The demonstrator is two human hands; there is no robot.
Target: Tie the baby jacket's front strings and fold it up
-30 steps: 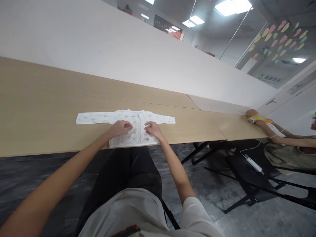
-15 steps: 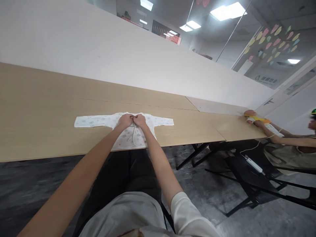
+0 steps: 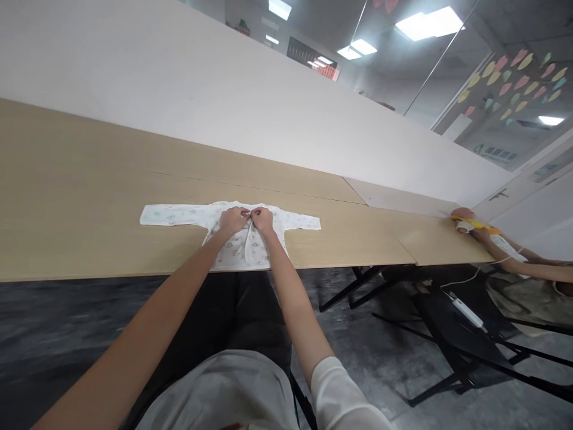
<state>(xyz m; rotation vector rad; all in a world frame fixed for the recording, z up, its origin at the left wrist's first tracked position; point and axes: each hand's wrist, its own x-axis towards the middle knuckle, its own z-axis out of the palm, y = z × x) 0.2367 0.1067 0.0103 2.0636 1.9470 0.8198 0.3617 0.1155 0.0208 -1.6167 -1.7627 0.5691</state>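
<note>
A small white baby shirt [image 3: 228,254] with a scattered print lies face up on the wooden table, its sleeves stretched out to both sides. My left hand [image 3: 235,220] pinches the cloth at the middle of the neckline. Close beside it, my right hand [image 3: 262,219] pinches the other front edge, fingertips almost meeting those of the left. Below the hands the front opening runs down to the hem, which lies along the table's near edge. The fastening between my fingers is too small to make out.
The long table [image 3: 89,251] runs along a white wall [image 3: 179,101]. At the far right a co-worker's arms [image 3: 528,266] reach to a doll [image 3: 465,215] in yellow and white. A black folding chair [image 3: 452,328] holds a white power strip [image 3: 468,313] with a cord.
The view has shifted slightly. My fingertips have moved a little apart at the neckline, while both hands keep pinching the cloth. The shirt stays spread flat.
</note>
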